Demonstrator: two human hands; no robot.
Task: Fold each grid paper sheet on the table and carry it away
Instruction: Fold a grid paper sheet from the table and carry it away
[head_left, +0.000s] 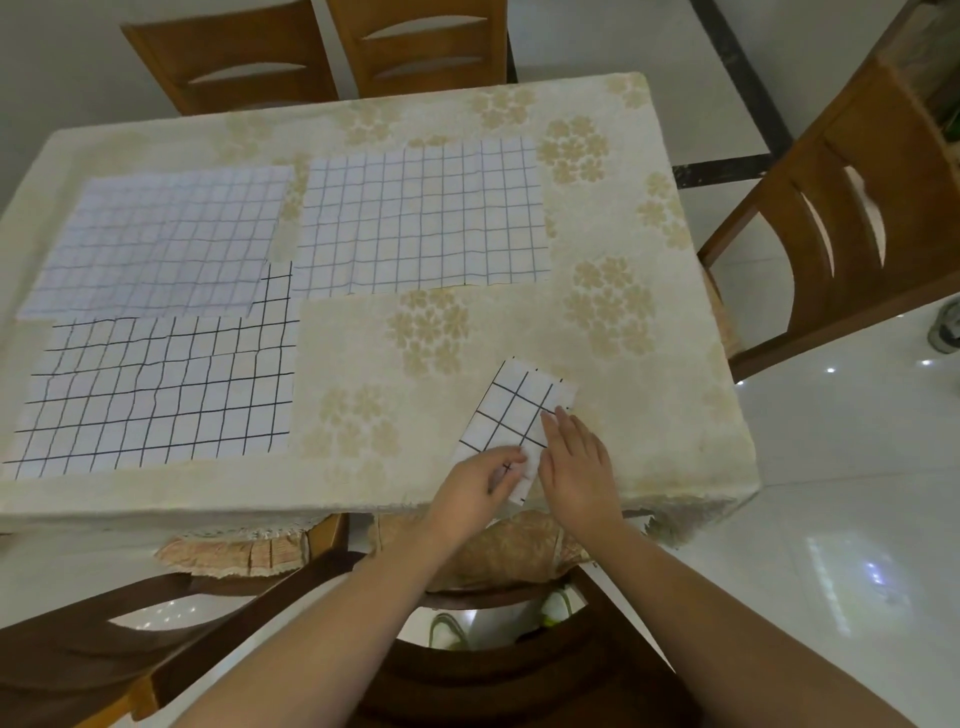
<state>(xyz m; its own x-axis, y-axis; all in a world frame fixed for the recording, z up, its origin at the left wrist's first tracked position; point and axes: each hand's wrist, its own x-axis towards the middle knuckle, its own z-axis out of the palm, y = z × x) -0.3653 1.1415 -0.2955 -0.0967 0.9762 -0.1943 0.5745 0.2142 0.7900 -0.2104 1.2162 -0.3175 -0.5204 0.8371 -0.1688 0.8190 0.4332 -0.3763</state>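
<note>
- White folded grid sheet (514, 415) lies near the desk's (649, 322) front edge; left hand (475, 480) pinches its near end, lifting a flap.
- Right hand (576, 457) presses flat, fingers straight, likely anchoring the crease.
- Three unfolded sheets (421, 218) wait toward the far-left corner.

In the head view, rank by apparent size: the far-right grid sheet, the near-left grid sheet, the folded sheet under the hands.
1-2. Near-left sheet and far-right sheet: look alike; nearness to the camera makes ranking unsure.
3. Folded sheet: clearly smallest, partly covered by both hands.
</note>
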